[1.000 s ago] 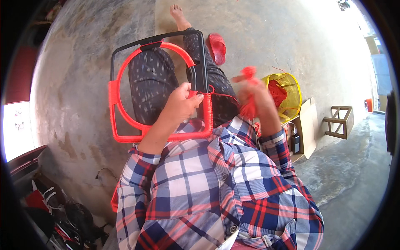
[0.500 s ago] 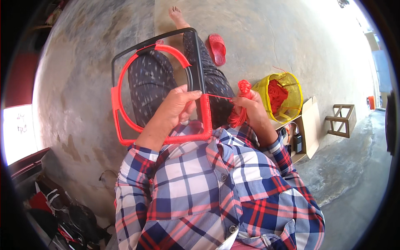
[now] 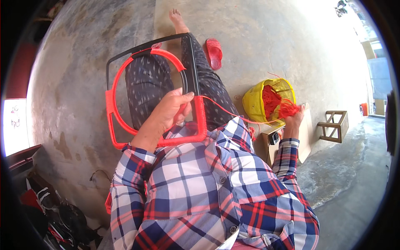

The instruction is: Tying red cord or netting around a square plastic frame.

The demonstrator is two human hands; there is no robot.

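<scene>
Your right hand (image 3: 295, 118) is mostly hidden behind the cord bundle (image 3: 286, 109); its grip is unclear. Your left hand (image 3: 173, 109) covers part of the frame (image 3: 112, 112).

This looks like an informal home workshop in a bare yard or shed. The concrete floor (image 3: 258, 37) is rough and stained, with a red sandal (image 3: 214, 53) lying loose, a yellow basket (image 3: 266, 100) of red cord, a cardboard box (image 3: 271, 143) and a small wooden stool (image 3: 333, 125).

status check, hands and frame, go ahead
Left hand gripping the frame on the lap. Right hand out to the side, pulling red cord taut, bundle in fist. Yellow basket beside it; nothing blocking.
</scene>
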